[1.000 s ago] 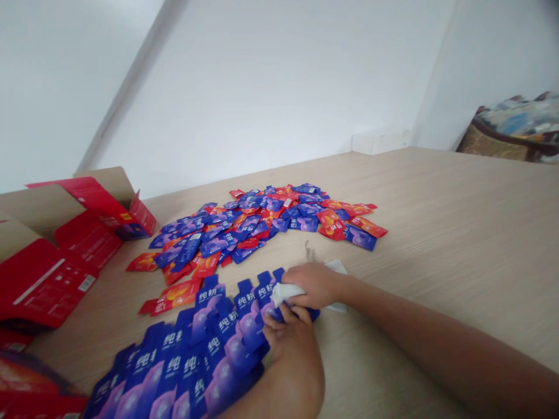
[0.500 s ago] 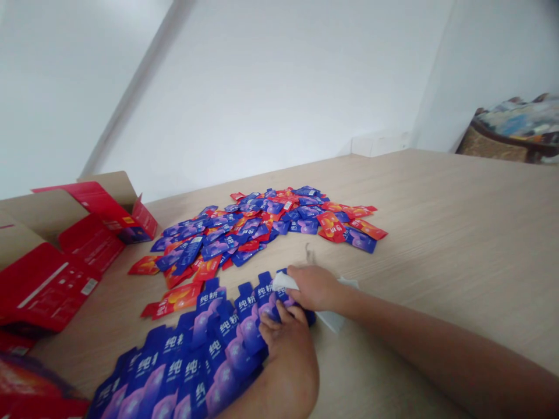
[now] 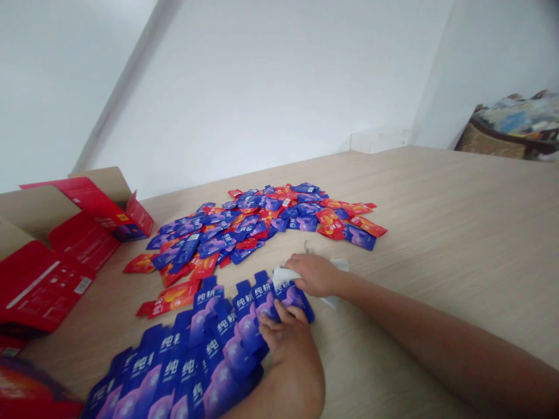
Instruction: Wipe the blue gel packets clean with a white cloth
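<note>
A fanned row of blue sachets [image 3: 205, 343] with white lettering runs from the lower left toward the middle of the wooden table [image 3: 437, 233]. My left hand [image 3: 286, 337] presses its fingers on the far end of that row. My right hand [image 3: 315, 274] is closed on a crumpled white cloth [image 3: 283, 273], which it holds against the last blue sachet. More of the cloth shows behind my right wrist.
A loose pile of blue and red sachets [image 3: 262, 224] lies further back on the table. Open red cardboard boxes [image 3: 65, 244] stand at the left edge. A patterned cushion or seat [image 3: 510, 128] is at the far right by the white wall.
My right hand has slid the white cloth back and forth over the end sachet, ending slightly further away. My left hand has stayed on the row.
</note>
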Motion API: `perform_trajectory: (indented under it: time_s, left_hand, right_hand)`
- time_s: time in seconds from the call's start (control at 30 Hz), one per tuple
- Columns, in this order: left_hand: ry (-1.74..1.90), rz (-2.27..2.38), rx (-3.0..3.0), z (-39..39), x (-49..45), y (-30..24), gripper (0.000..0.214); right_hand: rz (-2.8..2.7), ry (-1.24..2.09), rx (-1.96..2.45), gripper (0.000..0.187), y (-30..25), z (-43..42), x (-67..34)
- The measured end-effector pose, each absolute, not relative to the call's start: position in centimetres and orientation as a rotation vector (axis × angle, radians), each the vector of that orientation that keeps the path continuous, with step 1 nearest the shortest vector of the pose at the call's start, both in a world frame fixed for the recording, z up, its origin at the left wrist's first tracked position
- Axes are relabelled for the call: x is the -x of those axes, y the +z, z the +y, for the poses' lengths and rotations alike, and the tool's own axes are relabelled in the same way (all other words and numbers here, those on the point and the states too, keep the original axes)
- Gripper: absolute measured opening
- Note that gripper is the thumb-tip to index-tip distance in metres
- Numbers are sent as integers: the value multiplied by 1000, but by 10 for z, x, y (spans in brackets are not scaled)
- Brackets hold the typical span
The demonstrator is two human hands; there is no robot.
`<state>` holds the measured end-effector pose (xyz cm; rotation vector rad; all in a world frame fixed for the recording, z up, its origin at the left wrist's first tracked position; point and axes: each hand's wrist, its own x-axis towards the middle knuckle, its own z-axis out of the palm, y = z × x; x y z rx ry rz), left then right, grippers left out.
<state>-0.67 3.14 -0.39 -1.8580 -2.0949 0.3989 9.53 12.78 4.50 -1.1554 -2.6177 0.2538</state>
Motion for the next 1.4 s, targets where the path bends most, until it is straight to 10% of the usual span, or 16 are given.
perform_trajectory:
  time_s: [1.4]
  left_hand:
    - [318,-2080,1864,26,5,7,47]
  right_hand:
    - [-2581,243,1251,29,42,131,-99]
